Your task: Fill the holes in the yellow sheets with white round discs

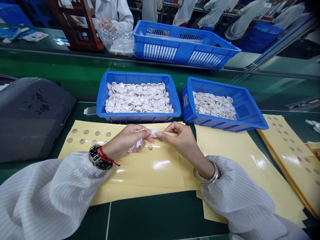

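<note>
My left hand is closed round a bunch of small white round pieces in its palm. Between its thumb and fingertips and those of my right hand is one white disc. My right thumb and forefinger pinch that disc from the other side. Both hands are above a glossy yellow sheet with rows of small round greyish stickers, one sticker just below the disc. Fingers partly cover the disc's edges.
Behind the hands stand a blue bin heaped with white discs and a second blue bin partly filled with them. More yellow sheets lie at right. A dark grey case stands left. Beyond are a large blue basket and a co-worker.
</note>
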`<move>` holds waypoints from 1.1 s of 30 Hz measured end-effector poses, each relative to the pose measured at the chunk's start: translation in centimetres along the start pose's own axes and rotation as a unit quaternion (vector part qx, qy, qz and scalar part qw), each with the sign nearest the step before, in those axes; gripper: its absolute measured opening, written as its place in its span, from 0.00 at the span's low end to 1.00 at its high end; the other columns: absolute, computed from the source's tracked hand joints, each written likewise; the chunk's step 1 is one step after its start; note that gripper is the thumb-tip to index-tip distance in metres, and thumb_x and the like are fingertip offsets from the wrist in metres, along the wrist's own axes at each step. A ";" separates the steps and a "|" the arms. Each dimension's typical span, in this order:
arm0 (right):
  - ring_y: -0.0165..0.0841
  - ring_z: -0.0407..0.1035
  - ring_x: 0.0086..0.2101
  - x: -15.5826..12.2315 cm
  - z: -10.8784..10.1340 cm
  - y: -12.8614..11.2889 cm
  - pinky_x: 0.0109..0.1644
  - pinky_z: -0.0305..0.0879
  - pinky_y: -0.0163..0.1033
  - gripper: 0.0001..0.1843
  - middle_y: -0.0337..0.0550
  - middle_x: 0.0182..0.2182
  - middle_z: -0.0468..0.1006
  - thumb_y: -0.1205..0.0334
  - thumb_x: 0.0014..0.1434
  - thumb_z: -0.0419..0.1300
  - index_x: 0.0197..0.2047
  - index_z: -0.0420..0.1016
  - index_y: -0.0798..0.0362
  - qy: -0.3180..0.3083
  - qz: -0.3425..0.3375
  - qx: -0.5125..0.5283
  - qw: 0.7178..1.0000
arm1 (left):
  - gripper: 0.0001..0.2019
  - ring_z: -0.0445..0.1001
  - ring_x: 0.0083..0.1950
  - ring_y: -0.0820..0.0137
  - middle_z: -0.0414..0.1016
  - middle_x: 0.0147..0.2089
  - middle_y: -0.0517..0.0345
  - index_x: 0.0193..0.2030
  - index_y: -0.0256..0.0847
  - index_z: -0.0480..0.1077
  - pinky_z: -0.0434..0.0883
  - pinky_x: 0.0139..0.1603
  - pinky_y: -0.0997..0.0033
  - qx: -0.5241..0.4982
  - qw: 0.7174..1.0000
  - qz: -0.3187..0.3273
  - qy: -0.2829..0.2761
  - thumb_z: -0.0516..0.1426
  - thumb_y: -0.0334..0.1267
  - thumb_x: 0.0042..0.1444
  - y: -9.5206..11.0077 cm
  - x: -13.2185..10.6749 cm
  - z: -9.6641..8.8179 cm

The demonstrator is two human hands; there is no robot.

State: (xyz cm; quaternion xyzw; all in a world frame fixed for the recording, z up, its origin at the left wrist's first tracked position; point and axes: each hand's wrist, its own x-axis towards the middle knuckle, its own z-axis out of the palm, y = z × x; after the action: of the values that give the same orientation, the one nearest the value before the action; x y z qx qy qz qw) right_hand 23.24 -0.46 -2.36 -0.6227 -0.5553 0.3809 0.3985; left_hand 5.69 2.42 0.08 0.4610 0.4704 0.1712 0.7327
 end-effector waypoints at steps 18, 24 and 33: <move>0.32 0.65 0.25 -0.2 0.5 -0.5 0.29 0.58 0.37 0.18 0.40 0.21 0.70 0.50 0.41 0.67 0.22 0.65 0.54 0.029 0.010 -0.025 0.999 | 0.11 0.54 0.14 0.82 0.60 0.15 0.63 0.29 0.32 0.71 0.50 0.12 0.82 0.007 1.000 0.018 -0.005 0.54 0.39 0.56 -0.5 0.2 -0.2; 0.30 0.63 0.25 -0.3 0.6 -0.4 0.28 0.57 0.36 0.18 0.40 0.21 0.70 0.50 0.41 0.67 0.22 0.66 0.54 0.037 -0.002 -0.032 0.999 | 0.11 0.54 0.13 0.82 0.60 0.15 0.64 0.28 0.32 0.70 0.50 0.12 0.82 0.011 1.000 0.009 0.001 0.54 0.38 0.56 -0.2 0.1 0.0; 0.29 0.61 0.24 -0.3 0.6 -0.4 0.27 0.56 0.36 0.18 0.39 0.21 0.69 0.51 0.41 0.66 0.22 0.66 0.54 0.043 -0.009 -0.047 0.998 | 0.10 0.53 0.14 0.82 0.60 0.15 0.64 0.30 0.34 0.69 0.50 0.12 0.82 -0.003 1.000 0.004 -0.001 0.53 0.38 0.56 -0.3 0.0 -0.1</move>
State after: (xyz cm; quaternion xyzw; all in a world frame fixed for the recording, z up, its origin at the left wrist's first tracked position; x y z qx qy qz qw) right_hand 22.50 -0.66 -2.27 -0.6513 -0.5605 0.3238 0.3960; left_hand 5.61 2.34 -0.16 0.4612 0.4674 0.1750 0.7336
